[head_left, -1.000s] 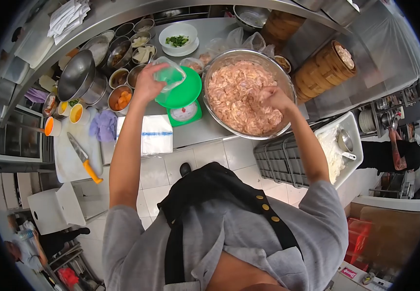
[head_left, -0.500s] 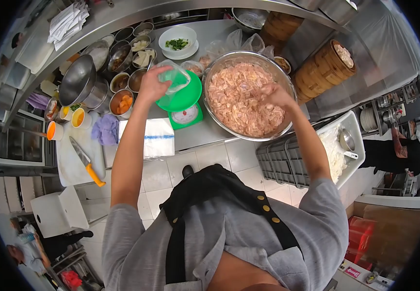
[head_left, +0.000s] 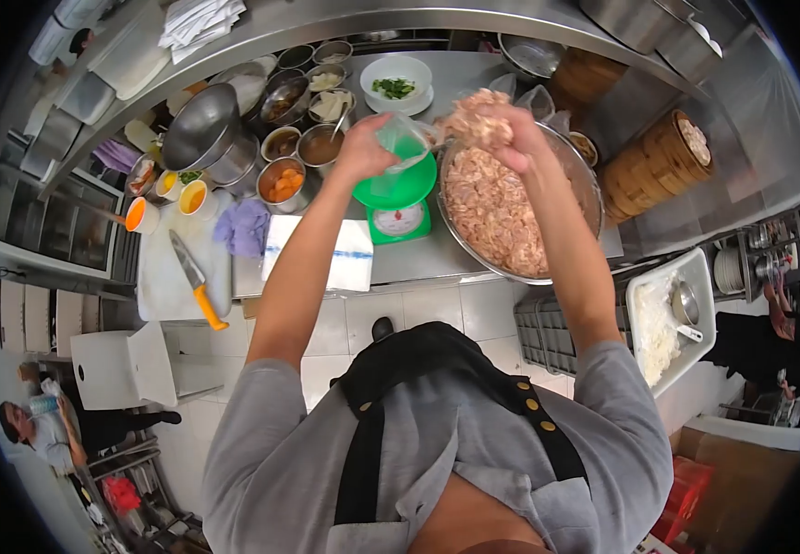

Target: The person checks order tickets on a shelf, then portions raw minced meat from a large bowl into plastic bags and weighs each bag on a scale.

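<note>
My left hand [head_left: 369,148] is closed on the edge of a clear plastic bag [head_left: 406,148], held over the green kitchen scale [head_left: 397,220]. The bag's mouth faces right. My right hand [head_left: 522,138] grips a clump of raw chopped meat [head_left: 474,120], raised above the far left rim of a large steel bowl [head_left: 600,198]. More of the same pale pink meat [head_left: 497,212] fills that bowl. The clump is close to the bag's mouth; whether they touch I cannot tell.
Left of the scale lie a stack of white bags [head_left: 349,254], a purple cloth [head_left: 241,226] and an orange-handled knife [head_left: 199,282] on a white board. Steel pots of ingredients [head_left: 282,182] stand behind. Bamboo steamers [head_left: 654,166] and a white tub [head_left: 645,346] are at right.
My right hand has risen out of the bowl with a clump of meat and moved left toward the bag. My left hand still holds the bag over the scale. The view has shifted.
</note>
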{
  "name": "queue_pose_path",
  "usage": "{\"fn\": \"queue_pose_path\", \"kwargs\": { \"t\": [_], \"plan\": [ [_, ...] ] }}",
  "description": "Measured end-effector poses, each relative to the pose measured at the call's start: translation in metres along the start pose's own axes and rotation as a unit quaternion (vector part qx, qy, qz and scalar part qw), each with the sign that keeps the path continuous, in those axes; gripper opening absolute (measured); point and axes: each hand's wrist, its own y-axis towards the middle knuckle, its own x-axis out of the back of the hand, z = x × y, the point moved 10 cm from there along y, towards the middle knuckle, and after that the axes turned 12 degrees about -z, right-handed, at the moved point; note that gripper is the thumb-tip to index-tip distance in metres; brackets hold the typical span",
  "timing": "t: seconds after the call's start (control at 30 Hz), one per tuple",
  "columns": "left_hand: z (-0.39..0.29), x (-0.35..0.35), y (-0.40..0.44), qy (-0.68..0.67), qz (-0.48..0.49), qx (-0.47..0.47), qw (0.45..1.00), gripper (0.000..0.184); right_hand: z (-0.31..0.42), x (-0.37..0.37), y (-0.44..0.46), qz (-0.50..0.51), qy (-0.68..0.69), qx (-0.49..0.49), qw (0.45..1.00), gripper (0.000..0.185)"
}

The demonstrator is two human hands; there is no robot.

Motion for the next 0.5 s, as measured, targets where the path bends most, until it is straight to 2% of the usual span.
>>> {"fn": "queue_pose_path", "kwargs": {
  "t": [0.07,0.1,0.17,0.2,0.27,0.3,0.33,0.4,0.43,0.47,0.5],
  "plan": [
    [-0.004,-0.001,0.0,-0.002,0.011,0.014,1.0,0.073,-0.014,-0.049,0.011,0.09,0.08,-0.047,0.992,0.026],
    [-0.004,0.0,0.0,-0.018,0.01,0.029,0.999,0.074,-0.018,-0.065,0.012,0.095,0.082,-0.045,0.991,0.026],
    [0.002,-0.002,0.001,-0.081,0.027,0.071,0.994,0.076,-0.034,-0.084,0.012,0.019,0.039,-0.101,0.994,0.024],
    [0.005,-0.001,0.002,-0.077,0.023,0.072,0.994,0.076,-0.039,-0.092,0.017,0.024,0.039,-0.101,0.994,0.024],
    [0.007,0.001,0.0,-0.14,0.025,0.125,0.982,0.076,-0.047,-0.092,0.027,-0.048,0.0,-0.086,0.995,0.037],
    [0.009,0.001,-0.002,-0.127,0.031,0.139,0.982,0.072,-0.05,-0.093,0.027,-0.042,-0.055,-0.091,0.993,0.033],
    [0.011,0.001,-0.004,-0.125,0.028,0.141,0.982,0.072,-0.057,-0.095,0.032,-0.039,-0.055,-0.093,0.993,0.033],
    [0.013,-0.003,-0.002,-0.152,0.022,0.113,0.982,0.07,-0.053,-0.096,0.048,-0.018,-0.291,0.048,0.955,0.025],
    [0.015,-0.002,-0.001,-0.136,0.008,0.118,0.984,0.07,-0.044,-0.099,0.048,-0.029,-0.361,0.101,0.927,0.025],
    [0.016,-0.002,-0.002,-0.136,0.009,0.119,0.984,0.07,-0.042,-0.099,0.046,-0.03,-0.36,0.1,0.927,0.025],
    [0.017,-0.005,-0.003,-0.129,0.015,0.122,0.984,0.068,-0.032,-0.106,0.042,-0.003,-0.489,0.171,0.855,0.025]
  ]
}}
